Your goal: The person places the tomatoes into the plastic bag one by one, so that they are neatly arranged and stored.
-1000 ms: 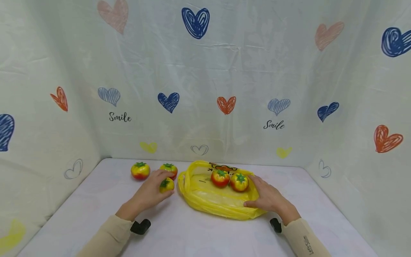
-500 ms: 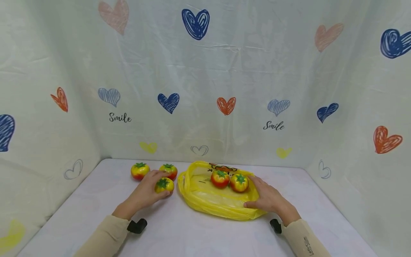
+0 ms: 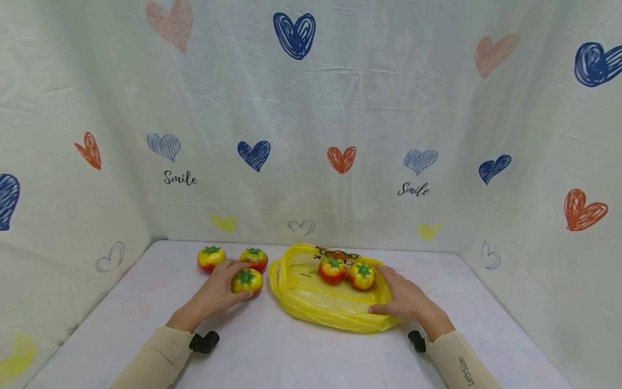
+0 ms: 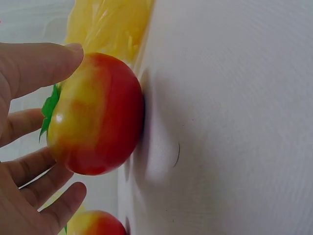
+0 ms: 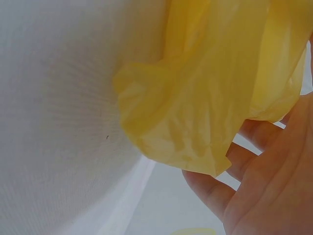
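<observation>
My left hand [image 3: 216, 292] is spread loosely around a glossy red-and-yellow tomato [image 3: 247, 282] with a green leafy top. In the left wrist view, the thumb tip overlaps that tomato [image 4: 98, 117] and the other fingers lie behind it, apart; the tomato sits on the table. Two more tomatoes, one at the far left [image 3: 211, 258] and one behind the hand [image 3: 256, 258], stand close by. My right hand [image 3: 408, 297] holds the right side of a yellow plastic bag [image 3: 316, 316]. In the right wrist view, bag folds [image 5: 190, 112] partly hide its fingers.
Inside the bag's mouth lie two tomatoes, side by side, one left [image 3: 332, 271] and one right [image 3: 362, 276]. A white table [image 3: 301, 356] runs back to a curtain [image 3: 311, 108] printed with hearts, which also closes off both sides.
My left hand has drawn slightly to the left, and more of the tomato beside it shows. The right hand and the bag have stayed in place.
</observation>
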A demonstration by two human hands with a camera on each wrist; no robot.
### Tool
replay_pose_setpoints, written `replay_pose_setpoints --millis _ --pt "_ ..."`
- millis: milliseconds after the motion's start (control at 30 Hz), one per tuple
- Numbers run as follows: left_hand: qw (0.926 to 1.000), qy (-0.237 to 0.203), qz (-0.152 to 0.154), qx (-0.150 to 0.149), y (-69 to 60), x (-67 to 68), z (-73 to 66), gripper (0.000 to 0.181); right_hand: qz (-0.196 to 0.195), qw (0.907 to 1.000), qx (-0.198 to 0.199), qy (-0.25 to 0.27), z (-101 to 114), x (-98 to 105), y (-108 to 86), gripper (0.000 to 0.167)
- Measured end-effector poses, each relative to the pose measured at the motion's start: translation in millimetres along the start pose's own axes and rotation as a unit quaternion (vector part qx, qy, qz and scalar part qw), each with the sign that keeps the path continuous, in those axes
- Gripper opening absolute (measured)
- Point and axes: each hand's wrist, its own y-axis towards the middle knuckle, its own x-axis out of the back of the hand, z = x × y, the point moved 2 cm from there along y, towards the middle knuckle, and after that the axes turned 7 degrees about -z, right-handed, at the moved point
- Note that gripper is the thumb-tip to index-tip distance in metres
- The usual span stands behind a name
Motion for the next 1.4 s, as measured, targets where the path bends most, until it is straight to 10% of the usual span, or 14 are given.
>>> replay_pose_setpoints --millis 1400 --pt "0.9987 -0.003 0.006 0.051 0.6 -6.4 3.8 0.059 0.006 1.0000 -0.003 0.000 0.2 -0.2 0.8 0.109"
